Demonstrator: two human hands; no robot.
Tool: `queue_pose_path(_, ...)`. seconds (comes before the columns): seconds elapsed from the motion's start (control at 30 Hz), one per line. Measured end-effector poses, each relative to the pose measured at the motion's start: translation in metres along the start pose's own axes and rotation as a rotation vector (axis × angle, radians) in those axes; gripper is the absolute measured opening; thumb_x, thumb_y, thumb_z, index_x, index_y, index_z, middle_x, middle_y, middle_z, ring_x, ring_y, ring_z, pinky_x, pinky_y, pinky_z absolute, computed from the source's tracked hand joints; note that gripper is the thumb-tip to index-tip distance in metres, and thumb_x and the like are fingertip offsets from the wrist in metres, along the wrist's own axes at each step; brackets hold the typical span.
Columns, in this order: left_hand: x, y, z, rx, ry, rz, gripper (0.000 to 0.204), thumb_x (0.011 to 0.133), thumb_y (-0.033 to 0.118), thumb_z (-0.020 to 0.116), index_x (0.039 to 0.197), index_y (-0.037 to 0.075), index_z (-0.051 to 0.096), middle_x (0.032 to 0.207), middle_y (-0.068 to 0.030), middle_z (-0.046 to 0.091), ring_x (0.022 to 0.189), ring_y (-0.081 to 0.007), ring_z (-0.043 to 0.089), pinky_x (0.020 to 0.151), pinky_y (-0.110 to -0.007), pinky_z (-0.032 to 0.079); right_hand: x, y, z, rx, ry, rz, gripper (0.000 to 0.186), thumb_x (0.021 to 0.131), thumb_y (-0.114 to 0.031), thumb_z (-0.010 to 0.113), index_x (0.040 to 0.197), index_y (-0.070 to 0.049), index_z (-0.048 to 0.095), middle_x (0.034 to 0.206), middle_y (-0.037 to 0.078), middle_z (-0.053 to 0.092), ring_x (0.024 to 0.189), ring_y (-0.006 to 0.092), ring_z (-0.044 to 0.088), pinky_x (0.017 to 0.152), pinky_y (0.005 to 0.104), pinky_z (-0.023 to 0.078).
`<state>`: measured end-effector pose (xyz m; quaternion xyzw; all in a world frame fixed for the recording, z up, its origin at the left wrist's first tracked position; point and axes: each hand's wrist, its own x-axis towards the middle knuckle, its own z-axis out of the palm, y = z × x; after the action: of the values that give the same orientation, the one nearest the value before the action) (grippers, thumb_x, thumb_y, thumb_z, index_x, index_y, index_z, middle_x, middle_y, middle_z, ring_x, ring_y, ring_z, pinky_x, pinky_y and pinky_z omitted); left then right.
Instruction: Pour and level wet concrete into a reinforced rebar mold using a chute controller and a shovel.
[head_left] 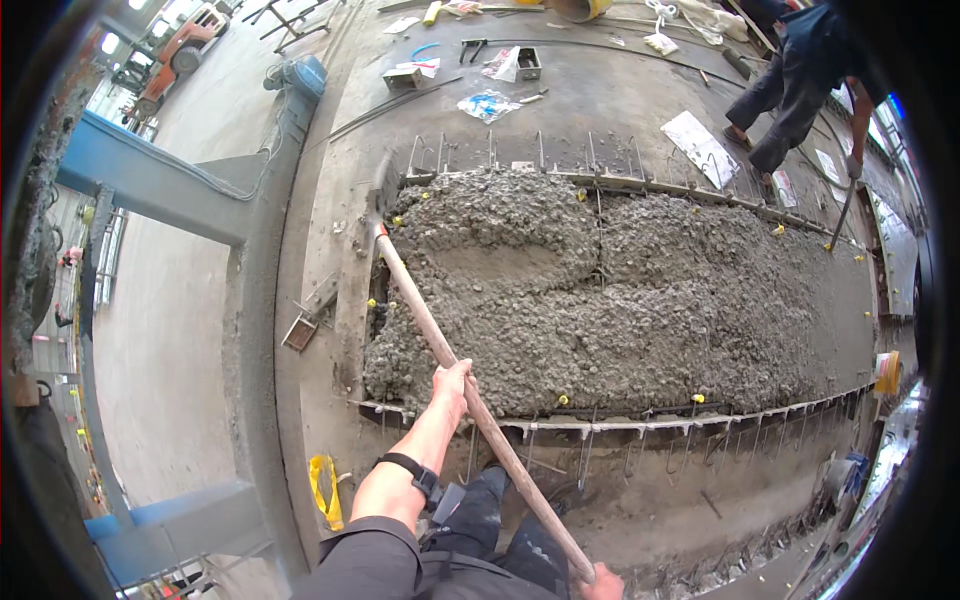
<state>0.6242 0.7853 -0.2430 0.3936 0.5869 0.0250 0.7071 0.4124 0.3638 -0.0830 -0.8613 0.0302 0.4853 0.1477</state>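
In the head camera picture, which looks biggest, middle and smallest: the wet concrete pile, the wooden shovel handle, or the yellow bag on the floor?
1. Wet concrete pile, by far the biggest.
2. Wooden shovel handle, long but thin, held by the left hand and right hand.
3. Yellow bag, smallest, though it lies nearer the camera.

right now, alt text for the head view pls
A person's left hand and right hand grip a long wooden shovel handle, its blade at the far left edge of a bed of wet concrete. Another person works beyond it.

The left hand (453,378) is closed at full arm's reach, forearm bare; the right hand (603,583) is clenched near the body.
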Motion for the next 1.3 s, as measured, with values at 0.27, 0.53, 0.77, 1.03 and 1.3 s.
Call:
queue_pose_path(0.27, 0.009, 0.063, 0.019, 0.170, 0.023, 0.143, 0.019, 0.075, 0.011, 0.063, 0.078, 0.003, 0.046, 0.057, -0.0043, 0.049, 0.044, -0.0176, 0.049, 0.038, -0.031, 0.042, 0.030, -0.026, -0.043, 0.174, -0.188, -0.084, 0.035, 0.072, -0.027, 0.065, 0.100, -0.008, 0.054, 0.079, 0.020, 0.061, 0.075, 0.0375, 0.060, 0.066, 0.0431, 0.047)
queue_pose_path(0.53, -0.018, 0.005, -0.008, 0.130, 0.178, 0.032, 0.012, 0.077, 0.009, 0.054, 0.073, 0.001, 0.046, 0.058, -0.0058, 0.048, 0.040, -0.0181, 0.049, 0.035, -0.031, 0.041, -0.033, -0.025, -0.086, 0.145, -0.273, -0.042, 0.040, 0.074, -0.032, 0.066, 0.100, -0.004, 0.056, 0.080, 0.022, 0.061, 0.082, 0.0356, 0.060, 0.070, 0.0409, 0.047)
queue_pose_path(0.77, -0.075, -0.032, -0.021, 0.030, 0.233, -0.038, 0.018, 0.074, 0.007, 0.055, 0.086, 0.004, 0.042, 0.055, -0.0049, 0.045, 0.037, -0.0183, 0.046, 0.032, -0.032, 0.038, -0.060, -0.007, -0.081, -0.083, -0.104, 0.078, 0.033, 0.075, -0.033, 0.062, 0.094, -0.006, 0.058, 0.079, 0.021, 0.061, 0.080, 0.0370, 0.060, 0.069, 0.0440, 0.047)
queue_pose_path(1.03, -0.077, -0.070, -0.037, 0.070, 0.287, -0.031, 0.016, 0.074, 0.007, 0.053, 0.086, 0.002, 0.042, 0.060, -0.0064, 0.046, 0.037, -0.0180, 0.045, 0.033, -0.032, 0.040, -0.075, 0.055, -0.065, -0.058, -0.191, -0.050, 0.036, 0.073, -0.032, 0.063, 0.101, -0.011, 0.058, 0.081, 0.020, 0.062, 0.075, 0.0394, 0.059, 0.065, 0.0463, 0.047)
queue_pose_path(1.3, -0.172, -0.077, 0.015, -0.062, 0.116, -0.175, 0.019, 0.073, 0.011, 0.061, 0.079, 0.005, 0.044, 0.059, -0.0054, 0.046, 0.040, -0.0174, 0.044, 0.036, -0.031, 0.040, -0.096, 0.124, -0.007, -0.160, -0.049, 0.236, 0.036, 0.068, -0.030, 0.065, 0.095, -0.007, 0.061, 0.088, 0.021, 0.061, 0.083, 0.0368, 0.059, 0.067, 0.0451, 0.047)
